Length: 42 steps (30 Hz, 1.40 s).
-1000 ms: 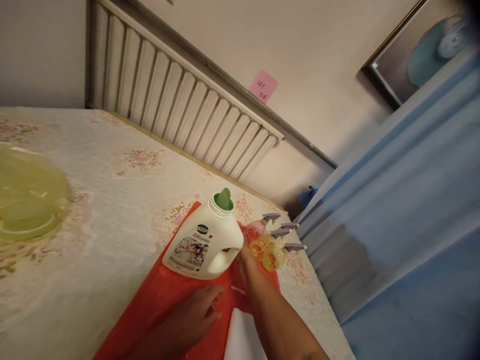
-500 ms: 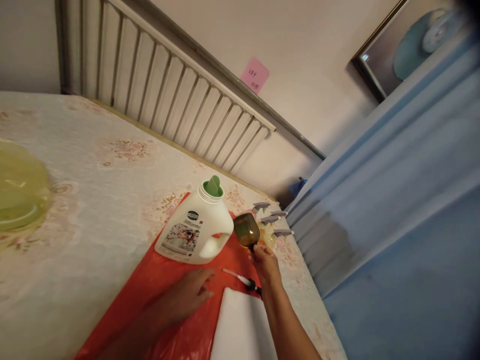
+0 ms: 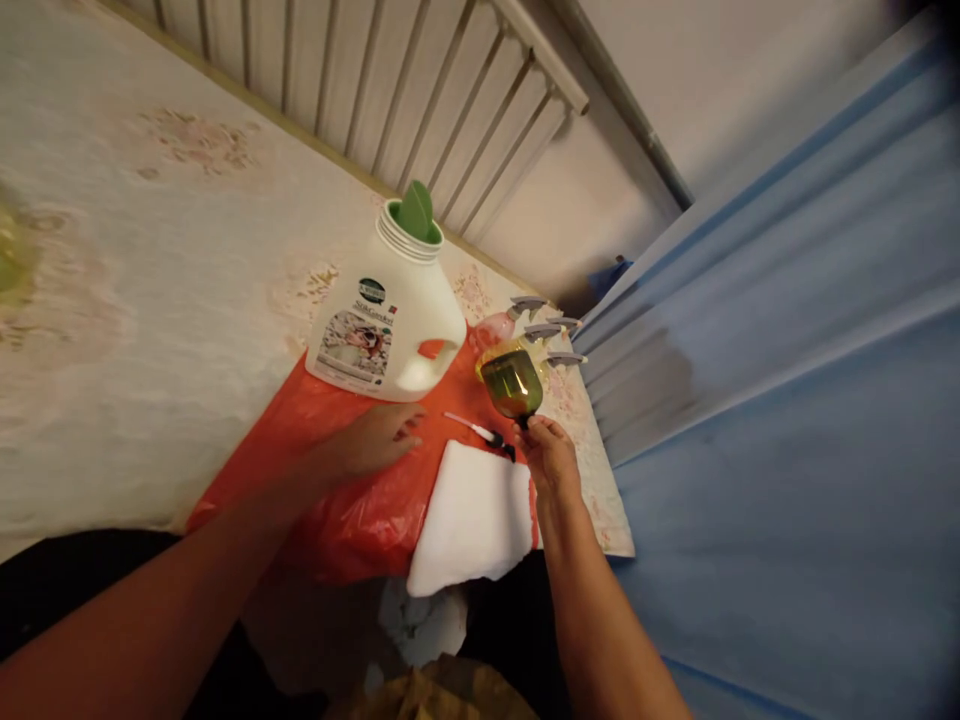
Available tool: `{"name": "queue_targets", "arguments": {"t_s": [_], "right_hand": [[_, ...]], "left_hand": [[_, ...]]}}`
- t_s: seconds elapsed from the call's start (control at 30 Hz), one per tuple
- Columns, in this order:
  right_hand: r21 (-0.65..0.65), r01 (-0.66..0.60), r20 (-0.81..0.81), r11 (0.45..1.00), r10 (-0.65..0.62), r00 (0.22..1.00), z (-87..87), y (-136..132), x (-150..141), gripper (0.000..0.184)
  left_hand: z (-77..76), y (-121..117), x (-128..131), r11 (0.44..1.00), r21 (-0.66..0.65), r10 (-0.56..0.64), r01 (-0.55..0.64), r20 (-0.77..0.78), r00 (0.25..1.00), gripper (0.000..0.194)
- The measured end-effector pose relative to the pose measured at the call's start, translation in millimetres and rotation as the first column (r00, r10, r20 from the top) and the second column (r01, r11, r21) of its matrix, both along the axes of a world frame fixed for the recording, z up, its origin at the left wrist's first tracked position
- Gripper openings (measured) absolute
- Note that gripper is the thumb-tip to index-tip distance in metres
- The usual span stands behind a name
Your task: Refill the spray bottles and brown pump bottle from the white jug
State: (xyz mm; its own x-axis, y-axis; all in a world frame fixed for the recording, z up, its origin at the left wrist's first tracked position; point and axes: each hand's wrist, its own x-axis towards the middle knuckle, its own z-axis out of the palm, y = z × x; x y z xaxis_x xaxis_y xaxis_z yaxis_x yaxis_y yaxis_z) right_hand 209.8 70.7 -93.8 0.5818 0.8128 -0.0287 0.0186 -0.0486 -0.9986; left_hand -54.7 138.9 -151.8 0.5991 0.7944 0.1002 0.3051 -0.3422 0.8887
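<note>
My right hand [image 3: 550, 458] grips a small green-amber glass bottle [image 3: 512, 385] by its neck, its base tilted away from me, above the red plastic bag [image 3: 352, 510]. My left hand [image 3: 371, 440] lies flat with fingers stretched on the red bag, just below a large white detergent jug [image 3: 386, 315] with an open green spout. A dropper cap with a black bulb [image 3: 480, 432] lies on the bag between my hands. A white cloth [image 3: 474, 515] rests at the table's near edge beside my right wrist.
Three spray bottles with grey triggers [image 3: 536, 335] stand behind the green bottle at the table's right corner. The floral tablecloth [image 3: 150, 280] spreads left. A white radiator [image 3: 390, 90] runs along the wall. A blue curtain [image 3: 787, 350] hangs close on the right.
My right hand lifted the small bottle from beside the jug and drew it toward me. The dropper cap now lies on the bag. The view tilted downward.
</note>
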Motion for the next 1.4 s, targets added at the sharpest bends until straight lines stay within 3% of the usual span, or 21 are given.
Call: {"name": "queue_targets", "arguments": {"t_s": [0.3, 0.73, 1.13, 1.4], "right_hand": [[0.004, -0.075, -0.152, 0.997, 0.075, 0.986, -3.2, 2.7, -12.2, 0.030], [0.017, -0.188, -0.169, 0.982, 0.188, 0.967, 2.0, 2.5, -15.9, 0.029], [0.014, -0.274, -0.147, 0.962, 0.273, 0.951, -7.5, 4.2, -6.3, 0.030], [0.017, -0.315, -0.147, 0.949, 0.314, 0.938, -13.7, -0.7, -2.3, 0.030]], "left_hand": [[-4.7, 3.8, 1.2, 1.000, 0.006, -0.015, 0.015, 0.003, 1.000, 0.043], [-20.5, 4.2, 5.0, 0.998, 0.070, 0.003, -0.003, -0.010, 1.000, 0.039], [1.6, -2.1, 0.6, 0.999, 0.052, 0.004, -0.001, -0.059, 0.998, 0.034], [-6.7, 1.1, 3.9, 1.000, 0.010, -0.001, 0.002, -0.049, 0.999, 0.039]]}}
